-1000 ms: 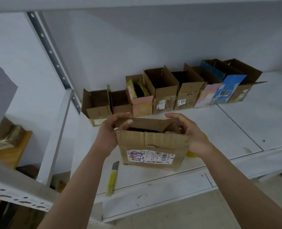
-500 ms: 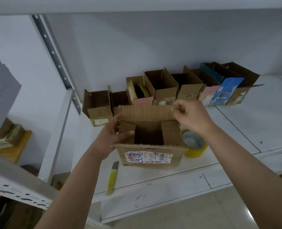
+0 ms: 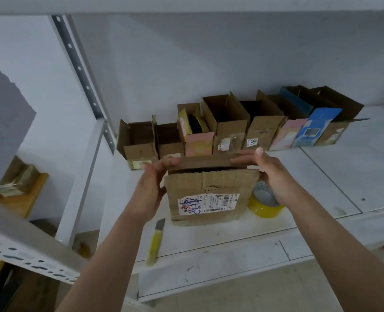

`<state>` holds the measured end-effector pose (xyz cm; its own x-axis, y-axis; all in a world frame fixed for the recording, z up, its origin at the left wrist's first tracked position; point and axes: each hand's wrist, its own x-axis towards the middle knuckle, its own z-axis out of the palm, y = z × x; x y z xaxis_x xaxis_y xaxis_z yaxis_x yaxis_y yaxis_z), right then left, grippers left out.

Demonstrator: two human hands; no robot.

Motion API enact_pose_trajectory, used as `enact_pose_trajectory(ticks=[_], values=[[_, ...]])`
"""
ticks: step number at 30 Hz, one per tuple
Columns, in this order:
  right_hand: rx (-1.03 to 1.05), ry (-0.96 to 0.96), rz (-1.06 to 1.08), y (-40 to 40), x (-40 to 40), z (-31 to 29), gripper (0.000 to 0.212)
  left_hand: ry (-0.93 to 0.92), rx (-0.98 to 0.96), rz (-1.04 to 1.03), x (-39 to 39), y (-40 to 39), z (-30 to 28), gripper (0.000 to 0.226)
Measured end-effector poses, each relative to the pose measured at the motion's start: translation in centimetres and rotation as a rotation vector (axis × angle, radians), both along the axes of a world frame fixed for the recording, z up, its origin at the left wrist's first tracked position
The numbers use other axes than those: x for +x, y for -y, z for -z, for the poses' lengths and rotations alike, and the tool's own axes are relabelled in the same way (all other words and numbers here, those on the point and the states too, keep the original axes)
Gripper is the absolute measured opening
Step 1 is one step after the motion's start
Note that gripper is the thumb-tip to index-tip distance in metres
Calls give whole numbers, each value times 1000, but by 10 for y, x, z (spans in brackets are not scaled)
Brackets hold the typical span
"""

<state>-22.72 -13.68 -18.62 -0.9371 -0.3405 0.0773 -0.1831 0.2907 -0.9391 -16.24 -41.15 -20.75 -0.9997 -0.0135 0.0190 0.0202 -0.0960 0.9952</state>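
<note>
A brown cardboard box [image 3: 211,183] with a white shipping label scrawled in blue stands near the front of the white shelf [image 3: 326,183]. Its far flap is folded down over the opening, leaving a dark gap above the front flap. My left hand [image 3: 150,188] lies against the box's left side with its fingers stretched onto the left end of that flap. My right hand [image 3: 269,170] presses flat fingers on the flap's right end, thumb raised.
A yellow tape roll [image 3: 265,208] sits just right of the box, partly behind my right wrist. A yellow utility knife [image 3: 156,239] lies at the shelf's front edge. Several open cartons [image 3: 227,122] line the back wall. A perforated steel upright [image 3: 78,64] stands at left.
The far flap, held upright by my right hand half a second ago, now lies folded over the opening. My left hand moved from the inner side flap up to the top flap.
</note>
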Motion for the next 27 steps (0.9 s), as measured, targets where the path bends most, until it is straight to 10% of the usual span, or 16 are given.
enact_pose_trajectory(ticks=[3,6,10,15,18,21,24,27], values=[[-1,17,24,-4,-2,7,72,-146,-100,32,4,6,0,101],[-44,20,36,-5,-6,11,70,-169,-204,-100,5,2,-2,55],[-41,49,232,-13,-12,18,26,-88,-132,-206,-1,-5,-4,26],[1034,97,-122,-43,-12,49,33,-68,-138,-179,-3,-5,-8,27],[1251,62,-98,-52,-10,70,67,-77,-163,-160,-3,-7,-10,25],[1375,-95,-43,-61,-8,75,47,-87,-261,-156,-6,-8,-9,21],[1292,-110,132,-80,-13,56,43,-86,-288,-176,-7,-11,-7,19],[738,-115,269,-91,-20,8,24,-65,-299,-196,-11,-14,-7,19]])
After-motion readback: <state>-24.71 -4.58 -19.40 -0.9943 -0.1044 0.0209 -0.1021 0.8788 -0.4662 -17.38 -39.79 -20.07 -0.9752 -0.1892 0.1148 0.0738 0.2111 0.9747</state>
